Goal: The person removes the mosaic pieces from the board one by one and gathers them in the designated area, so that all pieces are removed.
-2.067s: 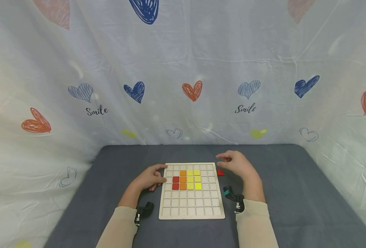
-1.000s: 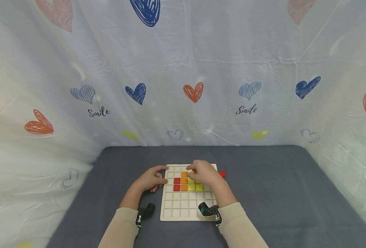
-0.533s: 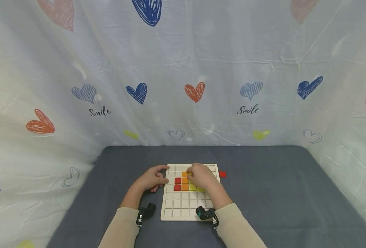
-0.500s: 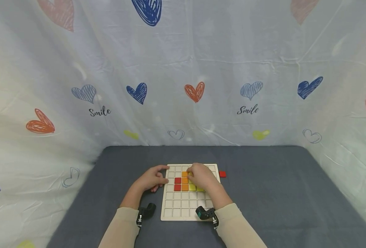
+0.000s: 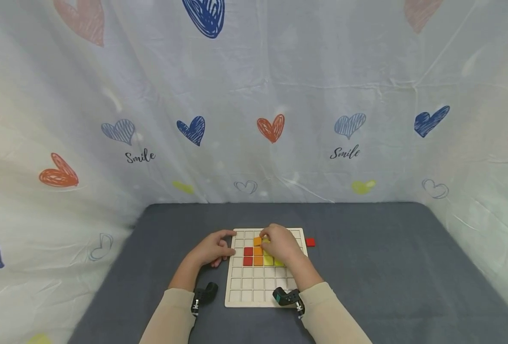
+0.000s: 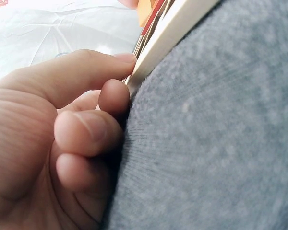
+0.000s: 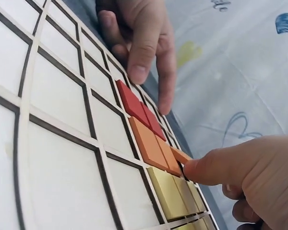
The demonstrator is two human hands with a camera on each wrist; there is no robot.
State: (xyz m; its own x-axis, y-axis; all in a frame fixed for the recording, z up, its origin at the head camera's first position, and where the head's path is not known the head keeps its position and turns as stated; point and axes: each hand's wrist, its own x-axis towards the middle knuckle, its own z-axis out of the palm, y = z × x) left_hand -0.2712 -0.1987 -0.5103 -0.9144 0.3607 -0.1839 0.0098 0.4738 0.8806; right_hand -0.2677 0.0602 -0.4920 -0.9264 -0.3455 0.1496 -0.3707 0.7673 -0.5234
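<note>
the right hand reaches over the far part of the pale wooden grid board, thumb and index finger narrowed in a pinch on the farthest orange tile, which sits tilted at its cell. on the near side of that pinch, two more orange tiles lie flat in one column. the left hand is at the board's left edge, holding nothing up: its index finger and thumb are spread apart and fairly straight, both touching the rim, while its other fingers curl below, just beside the board. between the two hands, two red tiles lie in neighbouring cells, next to the flat orange pair. yellow tiles lie under and nearer than the right hand, which covers part of them, so their full count cannot be told from above. past the right hand, on its right, a loose red tile lies on the dark grey table just beside the board. beyond both hands hangs a pale curtain printed with hearts.
</note>
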